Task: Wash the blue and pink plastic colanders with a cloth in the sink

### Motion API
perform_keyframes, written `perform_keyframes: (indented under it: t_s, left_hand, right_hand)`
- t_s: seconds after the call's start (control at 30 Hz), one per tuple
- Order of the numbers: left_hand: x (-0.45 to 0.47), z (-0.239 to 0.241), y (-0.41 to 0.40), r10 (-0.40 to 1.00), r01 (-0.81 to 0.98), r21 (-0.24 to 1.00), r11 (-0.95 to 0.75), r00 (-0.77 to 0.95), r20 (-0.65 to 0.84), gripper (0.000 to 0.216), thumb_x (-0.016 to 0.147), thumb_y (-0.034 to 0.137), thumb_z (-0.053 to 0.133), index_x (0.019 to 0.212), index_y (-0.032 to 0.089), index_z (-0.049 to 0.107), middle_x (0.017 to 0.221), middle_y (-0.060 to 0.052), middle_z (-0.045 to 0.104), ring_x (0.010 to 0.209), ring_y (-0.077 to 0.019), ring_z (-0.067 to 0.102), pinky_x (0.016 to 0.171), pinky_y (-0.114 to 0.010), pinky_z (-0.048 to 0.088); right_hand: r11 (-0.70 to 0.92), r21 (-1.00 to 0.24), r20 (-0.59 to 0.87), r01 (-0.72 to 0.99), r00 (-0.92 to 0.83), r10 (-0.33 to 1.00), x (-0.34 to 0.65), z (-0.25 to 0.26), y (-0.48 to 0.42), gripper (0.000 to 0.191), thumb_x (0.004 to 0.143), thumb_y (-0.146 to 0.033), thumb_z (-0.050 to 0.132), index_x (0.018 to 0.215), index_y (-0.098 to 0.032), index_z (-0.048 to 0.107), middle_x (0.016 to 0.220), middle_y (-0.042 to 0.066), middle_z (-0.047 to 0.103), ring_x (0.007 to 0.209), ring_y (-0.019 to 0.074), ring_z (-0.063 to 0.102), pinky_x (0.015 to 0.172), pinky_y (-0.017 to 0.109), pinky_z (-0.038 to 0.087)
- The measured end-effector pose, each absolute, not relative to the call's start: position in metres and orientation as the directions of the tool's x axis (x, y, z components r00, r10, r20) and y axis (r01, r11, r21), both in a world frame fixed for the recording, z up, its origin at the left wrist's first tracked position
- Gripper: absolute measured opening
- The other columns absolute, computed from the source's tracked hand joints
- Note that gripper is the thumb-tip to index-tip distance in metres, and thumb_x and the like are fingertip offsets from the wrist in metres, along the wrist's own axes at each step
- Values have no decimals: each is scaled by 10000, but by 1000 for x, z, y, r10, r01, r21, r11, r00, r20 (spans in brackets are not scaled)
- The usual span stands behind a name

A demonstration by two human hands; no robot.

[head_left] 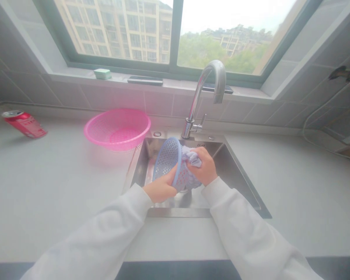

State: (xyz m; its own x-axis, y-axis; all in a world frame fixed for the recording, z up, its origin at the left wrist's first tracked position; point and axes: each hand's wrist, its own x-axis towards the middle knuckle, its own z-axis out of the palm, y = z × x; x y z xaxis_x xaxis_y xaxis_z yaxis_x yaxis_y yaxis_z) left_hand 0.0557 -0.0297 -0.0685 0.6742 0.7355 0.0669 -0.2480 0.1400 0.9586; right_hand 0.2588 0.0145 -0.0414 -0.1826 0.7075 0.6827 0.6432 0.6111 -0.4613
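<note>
Left hand (164, 188) closed on rim of blue perforated basket (167, 156), tipped sideways over steel sink (241, 186); right hand (205, 167) curled round lilac cloth (193, 158), seemingly against basket's underside. Risk: rim, if wet, could slip under hard pushing.

Pink basket (118, 130) and red can (26, 124) rest on counter (297, 179).

daylight from window (174, 39) | sky (230, 15) blown out | hazy softness | upper corners darker
</note>
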Motion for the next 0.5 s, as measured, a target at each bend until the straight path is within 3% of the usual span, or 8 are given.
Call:
perform_keyframes:
  t_s: [0.17, 0.27, 0.37, 0.5]
  left_hand:
    - [53, -54, -26, 862, -528, 810, 257, 505, 55, 1081, 581, 28, 696, 1556, 358, 365, 1426, -48, 606, 1235, -279, 618, 1004, -373, 498]
    - [53, -48, -23, 898, -631, 729, 267, 437, 49, 852, 739, 257, 788, 1512, 307, 434, 1352, -74, 651, 1207, -274, 641, 986, -385, 521]
    - [55, -45, -21, 936, -694, 680, 238, 351, 30, 731, 816, 506, 760, 1452, 262, 495, 1315, -90, 670, 1214, -286, 642, 1032, -415, 508]
    - [53, -38, -20, 924, -672, 681, 290, 382, -16, 693, 823, 655, 682, 1345, 209, 583, 1226, -116, 709, 1197, -319, 648, 1029, -444, 513]
  right_hand:
    - [804, -164, 746, 572, -461, 480, 239, -36, -12, 292, 810, -477, 686, 978, -238, 695, 1009, 80, 666, 853, 208, 669, 716, 319, 539]
    - [847, -36, 723, 530, -572, 389, 233, -36, -19, 345, 803, -548, 671, 958, -243, 714, 933, 70, 667, 773, 199, 632, 657, 317, 498]
    - [847, 43, 646, 529, -662, 380, 229, -37, -21, 277, 794, -514, 663, 900, -267, 730, 883, 50, 670, 715, 181, 588, 628, 313, 450]
    - [858, 75, 530, 508, -749, 397, 226, -43, -23, 188, 774, -435, 666, 865, -283, 730, 832, 32, 649, 699, 173, 557, 588, 308, 384]
